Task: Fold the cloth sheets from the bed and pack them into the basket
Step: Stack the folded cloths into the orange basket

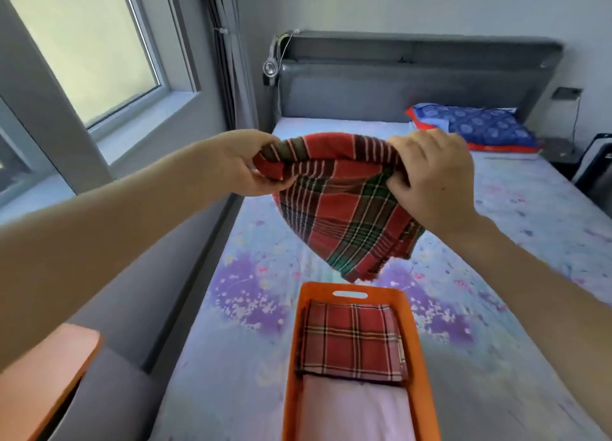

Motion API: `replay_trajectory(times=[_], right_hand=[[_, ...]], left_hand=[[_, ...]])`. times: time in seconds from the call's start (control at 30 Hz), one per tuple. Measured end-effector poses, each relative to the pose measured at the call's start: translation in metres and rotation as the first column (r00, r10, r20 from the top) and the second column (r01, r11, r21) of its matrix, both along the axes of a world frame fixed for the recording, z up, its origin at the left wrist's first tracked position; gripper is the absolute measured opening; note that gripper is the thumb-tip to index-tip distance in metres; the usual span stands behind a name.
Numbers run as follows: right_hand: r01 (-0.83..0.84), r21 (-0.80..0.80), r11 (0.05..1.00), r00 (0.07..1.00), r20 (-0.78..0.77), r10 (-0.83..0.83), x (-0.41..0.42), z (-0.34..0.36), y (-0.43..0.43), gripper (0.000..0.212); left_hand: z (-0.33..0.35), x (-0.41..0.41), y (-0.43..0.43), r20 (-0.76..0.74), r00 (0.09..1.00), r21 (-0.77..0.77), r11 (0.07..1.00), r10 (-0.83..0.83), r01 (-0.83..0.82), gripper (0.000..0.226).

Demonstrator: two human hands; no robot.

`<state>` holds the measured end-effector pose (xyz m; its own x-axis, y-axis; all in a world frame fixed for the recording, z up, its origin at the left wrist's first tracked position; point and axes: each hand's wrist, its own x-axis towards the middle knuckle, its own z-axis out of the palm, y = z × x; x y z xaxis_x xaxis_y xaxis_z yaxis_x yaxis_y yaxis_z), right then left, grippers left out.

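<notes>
Evidently mid-fold, the left hand (243, 165) and right hand (430, 179) each pinch a bunched top corner of a red-and-green plaid cloth (344, 209), which hangs in the air just above the far end of the orange basket (417, 341). Inside the basket lie a folded red checked cloth (351, 341) and, nearer the camera, a pale pink folded one (354, 414), so two look packed and this one seems left. The basket sits on a floral bedsheet (251, 291); beyond it are a blue pillow (483, 126) and grey headboard (414, 86), and to its left a window (82, 43)
</notes>
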<state>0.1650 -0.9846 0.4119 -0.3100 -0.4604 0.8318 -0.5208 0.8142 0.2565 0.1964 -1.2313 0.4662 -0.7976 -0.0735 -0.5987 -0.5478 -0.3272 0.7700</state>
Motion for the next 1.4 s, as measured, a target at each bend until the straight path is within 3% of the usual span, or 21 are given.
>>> replay_trajectory(times=[0.13,0.27,0.37,0.4,0.47,0.5,0.53,0.6,0.67,0.77,0.8,0.87,0.93,0.97,1.03,1.1,1.17,1.23,1.3,1.37,1.4], right_hand=[[-0.042,0.138,0.989,0.999,0.006,0.041,0.040,-0.018,0.039,0.023],[-0.122,0.227,0.966,0.980,0.183,0.081,0.102,-0.127,0.061,0.014],[-0.134,0.295,0.946,0.914,0.406,0.003,0.140,-0.236,0.071,0.014],[-0.154,0.342,0.927,0.879,0.476,-0.030,0.148,-0.267,0.074,0.013],[-0.205,0.470,0.858,0.788,0.600,-0.140,0.158,-0.306,0.075,0.010],[-0.238,0.516,0.823,0.737,0.648,-0.193,0.161,-0.318,0.074,0.016],[-0.262,0.537,0.802,0.686,0.688,-0.237,0.163,-0.325,0.071,0.027],[-0.268,0.528,0.806,0.549,0.771,-0.323,0.167,-0.325,0.062,0.040],[-0.259,0.502,0.825,0.476,0.810,-0.343,0.168,-0.325,0.061,0.052],[-0.134,0.470,0.873,0.336,0.850,-0.406,0.167,-0.318,0.069,0.066],[-0.076,0.469,0.880,0.284,0.856,-0.432,0.170,-0.316,0.072,0.071],[-0.019,0.528,0.849,0.179,0.837,-0.516,0.180,-0.316,0.075,0.080],[-0.059,0.614,0.787,0.154,0.785,-0.600,0.188,-0.327,0.079,0.091],[-0.066,0.654,0.753,0.126,0.754,-0.644,0.189,-0.331,0.080,0.092],[-0.052,0.692,0.720,0.113,0.721,-0.684,0.183,-0.334,0.078,0.079],[-0.080,0.663,0.744,0.127,0.748,-0.652,0.175,-0.342,0.076,0.055],[-0.053,0.566,0.823,0.203,0.813,-0.546,0.162,-0.336,0.072,0.046],[0.014,0.457,0.890,0.402,0.812,-0.423,0.146,-0.304,0.059,0.033],[0.028,0.243,0.970,0.617,0.759,-0.208,0.129,-0.256,0.044,0.010],[-0.030,0.126,0.992,0.755,0.653,-0.060,0.120,-0.215,0.032,0.024],[-0.035,0.106,0.994,0.785,0.619,-0.038,0.120,-0.210,0.033,0.028]], left_hand=[[-0.048,0.012,0.022,0.036,0.995,-0.003,0.996,-0.090,0.090,0.008],[-0.160,0.048,0.036,0.246,0.931,-0.002,0.960,-0.271,0.280,0.016],[-0.256,0.086,0.054,0.369,0.911,-0.131,0.960,-0.184,0.247,0.055],[-0.281,0.101,0.063,0.421,0.898,-0.184,0.958,-0.126,0.221,0.052],[-0.321,0.118,0.075,0.522,0.850,-0.245,0.967,0.070,0.070,0.010],[-0.343,0.122,0.079,0.533,0.838,-0.325,0.943,0.115,0.077,0.016],[-0.348,0.124,0.082,0.535,0.844,-0.384,0.899,0.033,0.208,0.010],[-0.360,0.123,0.085,0.527,0.832,-0.502,0.728,-0.171,0.467,0.050],[-0.357,0.124,0.089,0.477,0.845,-0.573,0.644,-0.240,0.507,0.079],[-0.365,0.132,0.098,0.398,0.862,-0.667,0.546,-0.314,0.507,0.088],[-0.369,0.138,0.103,0.417,0.826,-0.694,0.455,-0.378,0.558,0.087],[-0.376,0.150,0.108,0.503,0.677,-0.748,0.122,-0.538,0.653,0.085],[-0.381,0.160,0.111,0.578,0.468,-0.760,-0.233,-0.668,0.606,0.082],[-0.387,0.164,0.112,0.602,0.385,-0.760,-0.353,-0.700,0.547,0.081],[-0.394,0.165,0.109,0.641,0.287,-0.751,-0.505,-0.712,0.425,0.082],[-0.400,0.159,0.109,0.672,0.239,-0.734,-0.586,-0.701,0.343,0.082],[-0.397,0.152,0.109,0.675,0.228,-0.733,-0.606,-0.701,0.309,0.080],[-0.391,0.142,0.110,0.602,0.269,-0.792,-0.519,-0.752,0.320,0.073],[-0.383,0.134,0.107,0.363,0.415,-0.918,-0.243,-0.834,0.315,0.061],[-0.375,0.130,0.099,0.118,0.501,-0.977,-0.011,-0.858,0.211,0.059],[-0.375,0.129,0.095,0.060,0.507,-0.988,0.022,-0.860,0.154,0.062]])
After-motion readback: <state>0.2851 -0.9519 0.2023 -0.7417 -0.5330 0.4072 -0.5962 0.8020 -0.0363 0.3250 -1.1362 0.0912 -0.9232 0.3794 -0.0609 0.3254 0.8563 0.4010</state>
